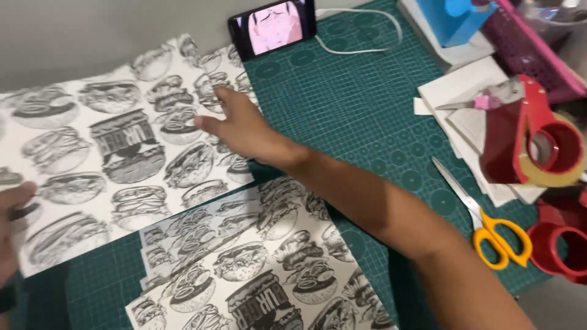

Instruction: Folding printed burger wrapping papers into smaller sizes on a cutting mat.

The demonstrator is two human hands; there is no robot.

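Note:
A large sheet of paper printed with black-and-white burger drawings (116, 153) lies flat on the left of a green cutting mat (354, 104). My right hand (235, 125) reaches across and presses flat on the sheet's right edge, fingers spread. My left hand (13, 229) grips the sheet's left edge at the frame's border, thumb on top. A stack of similar burger-print sheets (257, 263) lies nearer to me, under my right forearm.
A phone with a lit screen (273, 25) leans at the mat's far edge, with a white cable (361, 43) beside it. Yellow-handled scissors (489, 226) lie to the right. A red tape dispenser (532, 143), white papers, pink-handled tool and blue and pink containers crowd the right side.

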